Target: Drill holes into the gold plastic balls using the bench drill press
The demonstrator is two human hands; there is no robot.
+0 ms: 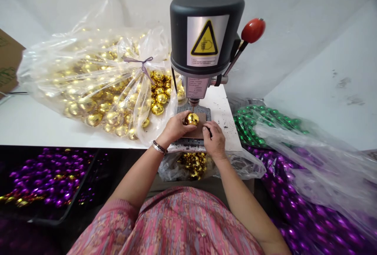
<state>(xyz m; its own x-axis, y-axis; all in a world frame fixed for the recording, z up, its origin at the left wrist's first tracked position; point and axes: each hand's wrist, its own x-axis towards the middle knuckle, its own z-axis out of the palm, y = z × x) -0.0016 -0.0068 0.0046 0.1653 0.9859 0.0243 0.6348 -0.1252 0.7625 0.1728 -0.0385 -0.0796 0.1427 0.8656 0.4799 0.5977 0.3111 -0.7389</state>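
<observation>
Between the thumb and fingers of my left hand is a shiny gold ball, held on a brown board directly under the drill bit of a bench drill press. Whether the bit touches the ball I cannot tell. My right hand rests at the board's right side with its fingers curled around a small dark thing, too hidden to name. The drill's metal base shows behind the board.
A tied clear bag of gold balls fills the white table's left side. The drill's red-knobbed lever sticks out right. Below the table edge hangs a bag with gold balls. Green balls and purple balls lie right; a purple-filled crate stands left.
</observation>
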